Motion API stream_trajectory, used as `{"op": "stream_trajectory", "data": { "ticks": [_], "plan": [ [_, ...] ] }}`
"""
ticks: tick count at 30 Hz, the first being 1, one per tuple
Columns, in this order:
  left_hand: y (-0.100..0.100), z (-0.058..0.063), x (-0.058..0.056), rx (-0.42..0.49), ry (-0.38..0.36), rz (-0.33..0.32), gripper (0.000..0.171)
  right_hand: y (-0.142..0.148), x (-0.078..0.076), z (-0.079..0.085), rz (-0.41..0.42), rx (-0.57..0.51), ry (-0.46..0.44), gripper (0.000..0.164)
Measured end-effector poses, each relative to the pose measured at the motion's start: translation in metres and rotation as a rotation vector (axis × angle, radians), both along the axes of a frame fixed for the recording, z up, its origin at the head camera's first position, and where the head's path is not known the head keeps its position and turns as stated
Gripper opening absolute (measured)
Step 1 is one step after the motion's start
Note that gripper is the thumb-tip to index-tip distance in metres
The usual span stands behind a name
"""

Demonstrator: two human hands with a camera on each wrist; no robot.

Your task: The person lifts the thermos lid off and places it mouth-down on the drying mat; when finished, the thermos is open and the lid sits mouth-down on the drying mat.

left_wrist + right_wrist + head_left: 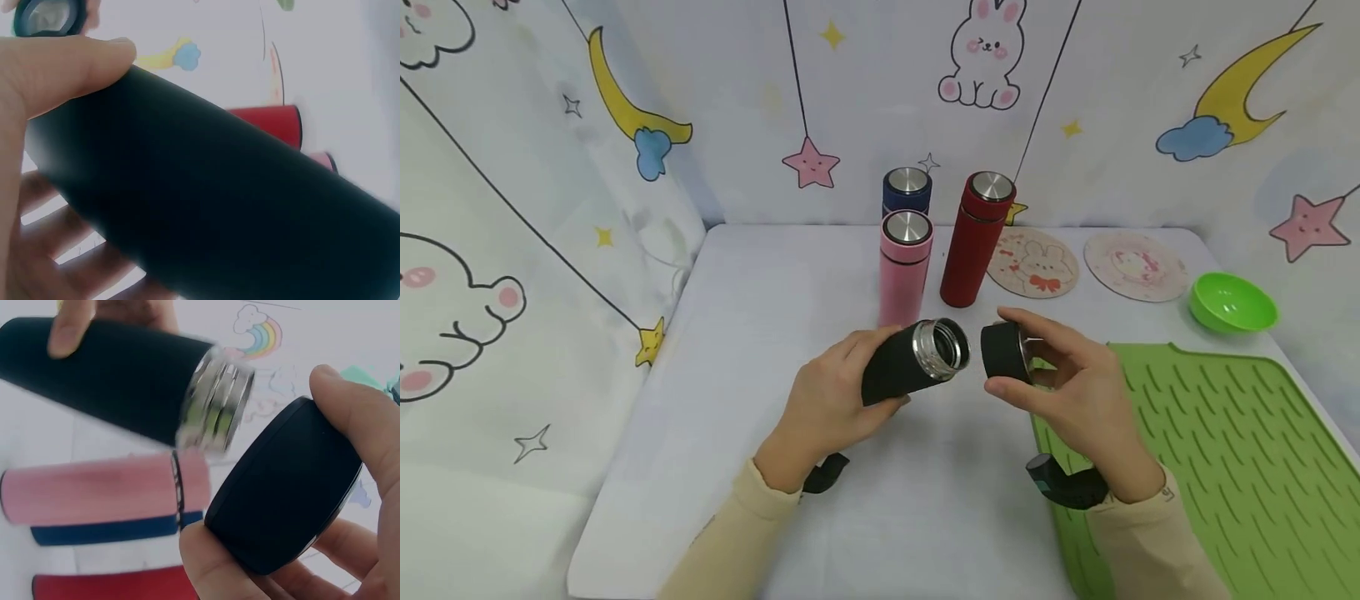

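My left hand (835, 396) grips a black thermos (895, 367), tilted with its bare steel mouth (942, 348) up and to the right. Thumb and fingers wrap its body in the left wrist view, where the dark wall of the thermos (206, 181) fills much of the picture. In my right hand (1078, 383) a black lid (1004, 351) is pinched between thumb and fingers, just right of the mouth and apart from it. The right wrist view shows the lid (287, 487) close up beside the threaded steel neck (217, 403).
Behind the hands stand a pink thermos (904, 271), a blue one (907, 190) and a red one (976, 242). Two round coasters (1033, 263) lie at the back right near a green bowl (1232, 304). A green ridged mat (1225, 442) covers the table's right side.
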State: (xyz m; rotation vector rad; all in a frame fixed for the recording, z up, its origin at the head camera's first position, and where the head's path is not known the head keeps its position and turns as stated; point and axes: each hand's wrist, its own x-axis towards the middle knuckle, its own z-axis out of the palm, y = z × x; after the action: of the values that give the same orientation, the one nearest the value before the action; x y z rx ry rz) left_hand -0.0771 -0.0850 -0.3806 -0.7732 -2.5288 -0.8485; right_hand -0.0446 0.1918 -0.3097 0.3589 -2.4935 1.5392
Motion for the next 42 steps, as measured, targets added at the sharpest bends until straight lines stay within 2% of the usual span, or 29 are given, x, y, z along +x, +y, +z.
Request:
{"op": "stream_trajectory", "data": {
  "ticks": [3,5,10,13,19,22,26,32,37,42],
  "plan": [
    [-0.010,-0.001,-0.002,0.052,-0.002,0.046,0.082,0.009,0.003,-0.004,-0.007,-0.008,-0.040,0.068],
    [-0.019,-0.003,-0.003,0.101,-0.031,0.084,0.084,0.016,0.004,-0.010,-0.024,0.012,-0.081,0.066],
    [-0.047,-0.008,-0.008,0.279,-0.165,0.214,0.083,0.036,0.001,-0.032,-0.099,0.195,-0.194,0.065],
    [-0.066,-0.014,-0.013,0.363,-0.201,0.319,0.080,0.053,-0.003,-0.049,-0.119,0.283,-0.211,0.065],
    [-0.103,-0.027,-0.029,0.427,-0.148,0.526,0.076,0.086,-0.013,-0.074,-0.177,0.406,-0.206,0.067],
    [-0.118,-0.030,-0.037,0.445,-0.109,0.601,0.076,0.100,-0.019,-0.081,-0.185,0.500,-0.185,0.070],
    [-0.136,-0.029,-0.050,0.443,-0.101,0.681,0.078,0.114,-0.027,-0.091,-0.164,0.593,-0.167,0.072],
    [-0.157,-0.025,-0.069,0.480,-0.144,0.758,0.081,0.127,-0.038,-0.097,-0.120,0.666,-0.205,0.073],
    [-0.166,-0.026,-0.082,0.514,-0.175,0.771,0.084,0.133,-0.041,-0.101,-0.107,0.717,-0.237,0.075],
    [-0.171,-0.026,-0.092,0.511,-0.200,0.768,0.084,0.135,-0.041,-0.105,-0.099,0.726,-0.261,0.074]
  ]
}}
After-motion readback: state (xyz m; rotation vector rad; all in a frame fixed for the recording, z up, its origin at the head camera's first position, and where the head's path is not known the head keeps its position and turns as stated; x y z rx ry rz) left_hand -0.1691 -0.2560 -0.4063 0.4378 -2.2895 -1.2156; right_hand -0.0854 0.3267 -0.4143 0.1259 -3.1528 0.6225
